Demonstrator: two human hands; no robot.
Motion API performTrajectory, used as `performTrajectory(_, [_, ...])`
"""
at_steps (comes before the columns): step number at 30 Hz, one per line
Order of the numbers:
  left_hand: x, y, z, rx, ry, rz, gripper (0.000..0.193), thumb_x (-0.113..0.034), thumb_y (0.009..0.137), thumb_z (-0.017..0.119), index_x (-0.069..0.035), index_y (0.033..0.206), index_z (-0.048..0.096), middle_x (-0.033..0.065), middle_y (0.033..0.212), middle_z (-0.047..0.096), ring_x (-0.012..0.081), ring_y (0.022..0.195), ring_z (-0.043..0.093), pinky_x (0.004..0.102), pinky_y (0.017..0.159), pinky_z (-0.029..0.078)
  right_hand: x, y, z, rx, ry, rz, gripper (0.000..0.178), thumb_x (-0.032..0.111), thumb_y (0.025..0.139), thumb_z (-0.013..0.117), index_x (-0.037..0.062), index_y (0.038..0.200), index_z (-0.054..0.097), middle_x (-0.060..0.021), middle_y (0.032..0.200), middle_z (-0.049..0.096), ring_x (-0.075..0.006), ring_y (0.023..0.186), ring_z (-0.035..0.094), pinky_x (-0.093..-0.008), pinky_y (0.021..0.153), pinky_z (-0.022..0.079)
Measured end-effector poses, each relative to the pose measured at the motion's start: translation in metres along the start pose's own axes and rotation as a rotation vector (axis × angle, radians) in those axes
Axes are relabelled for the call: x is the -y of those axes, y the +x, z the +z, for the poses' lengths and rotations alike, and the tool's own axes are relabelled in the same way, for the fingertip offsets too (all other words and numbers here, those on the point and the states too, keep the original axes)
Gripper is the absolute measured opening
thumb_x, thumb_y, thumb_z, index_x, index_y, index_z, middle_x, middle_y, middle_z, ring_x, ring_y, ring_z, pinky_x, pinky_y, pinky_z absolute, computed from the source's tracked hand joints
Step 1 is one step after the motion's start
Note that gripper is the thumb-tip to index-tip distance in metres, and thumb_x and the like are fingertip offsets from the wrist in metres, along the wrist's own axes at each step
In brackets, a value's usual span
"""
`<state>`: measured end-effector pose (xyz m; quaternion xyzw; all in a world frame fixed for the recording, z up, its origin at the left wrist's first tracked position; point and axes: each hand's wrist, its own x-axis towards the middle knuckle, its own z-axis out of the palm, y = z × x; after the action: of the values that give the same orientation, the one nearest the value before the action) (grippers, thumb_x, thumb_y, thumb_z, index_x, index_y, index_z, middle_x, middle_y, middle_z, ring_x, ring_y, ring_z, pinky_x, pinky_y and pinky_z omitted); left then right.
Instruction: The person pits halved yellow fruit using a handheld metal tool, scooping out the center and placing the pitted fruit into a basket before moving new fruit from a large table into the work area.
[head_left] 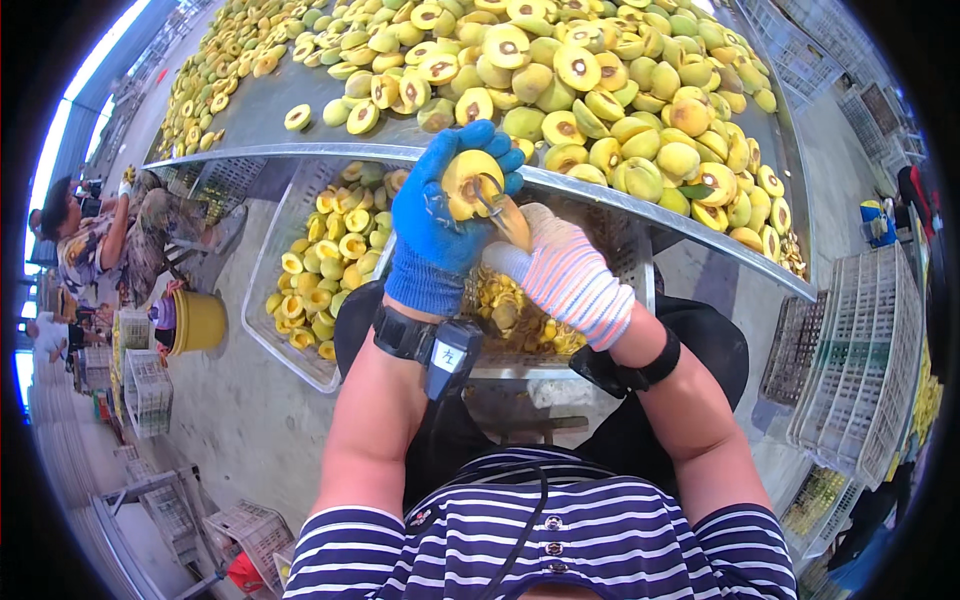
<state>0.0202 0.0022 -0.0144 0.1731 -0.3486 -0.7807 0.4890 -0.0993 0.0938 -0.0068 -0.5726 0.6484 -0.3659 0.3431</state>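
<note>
My left hand (425, 220), in a blue glove, is closed round a yellow peach half (462, 180), its cut face turned up. My right hand (575, 270), in a striped knit glove, grips a pitting tool (513, 226) by its wooden handle. The tool's curved metal end lies against the cut face of the half. Both hands are just in front of the metal table's rim (350, 150). Beyond it, many halved peaches (640, 130) are heaped, several with brown stones showing. Below my hands, a crate (530, 372) holds yellow scraps, partly hidden by my arms.
A pale plastic crate (283, 358) with hollowed peach halves stands left of my legs. A yellow bucket (200, 322) and a seated person (105, 235) are farther left. Stacked plastic crates (860, 350) stand at the right, beside the table's end.
</note>
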Motion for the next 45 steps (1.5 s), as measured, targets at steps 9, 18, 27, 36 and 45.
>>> performTrajectory(9, [-0.004, 0.006, 0.003, -0.021, -0.018, -0.158, 0.051, -0.039, 0.1, 0.038, 0.007, 0.114, 0.057, 0.0231, 0.104, 0.065, 0.0333, 0.092, 0.066, 0.0438, 0.081, 0.056, 0.005, 0.01, -0.001, 0.088, -0.257, 0.112, 0.04, 0.031, 0.084, 0.065, -0.0018, 0.104, 0.055, -0.0251, 0.081, 0.062, -0.043, 0.081, 0.062, -0.0452, 0.069, 0.048])
performTrajectory(18, [-0.006, 0.005, 0.014, -0.07, 0.176, -0.143, 0.053, -0.04, 0.102, 0.036, 0.007, 0.115, 0.056, 0.021, 0.107, 0.064, 0.0289, 0.091, 0.067, 0.0404, 0.081, 0.057, 0.012, 0.005, -0.003, 0.304, 0.402, 0.288, 0.031, 0.024, 0.081, 0.068, 0.0007, 0.098, 0.058, -0.0097, 0.07, 0.061, -0.0221, 0.063, 0.061, -0.0353, 0.059, 0.047])
performTrajectory(27, [-0.003, 0.009, 0.006, 0.133, 0.149, -0.41, 0.053, -0.042, 0.098, 0.045, 0.006, 0.089, 0.066, 0.0174, 0.083, 0.067, 0.0266, 0.069, 0.066, 0.0361, 0.066, 0.056, -0.017, -0.009, -0.007, 0.461, 0.681, 0.268, 0.023, 0.024, 0.08, 0.068, 0.0054, 0.091, 0.061, 0.0, 0.067, 0.055, -0.0085, 0.058, 0.051, -0.0267, 0.054, 0.042])
performTrajectory(36, [-0.005, 0.01, -0.007, 0.192, -0.215, -0.264, 0.061, -0.05, 0.098, 0.038, 0.005, 0.106, 0.061, 0.0195, 0.097, 0.066, 0.033, 0.085, 0.067, 0.0444, 0.077, 0.057, -0.046, -0.032, -0.046, 0.65, 0.764, 0.17, 0.027, 0.022, 0.076, 0.067, 0.0013, 0.092, 0.062, -0.0061, 0.07, 0.06, -0.0192, 0.056, 0.057, -0.0314, 0.053, 0.046])
performTrajectory(45, [-0.034, 0.043, -0.029, -0.166, 1.509, 0.069, 0.039, -0.03, 0.087, 0.064, -0.002, 0.115, 0.061, 0.0158, 0.094, 0.069, 0.0213, 0.079, 0.067, 0.0334, 0.068, 0.052, -0.047, -0.041, -0.067, 0.367, -0.698, 0.198, 0.029, 0.026, 0.083, 0.061, 0.0017, 0.099, 0.056, -0.0218, 0.079, 0.066, -0.0401, 0.079, 0.064, -0.0477, 0.07, 0.05])
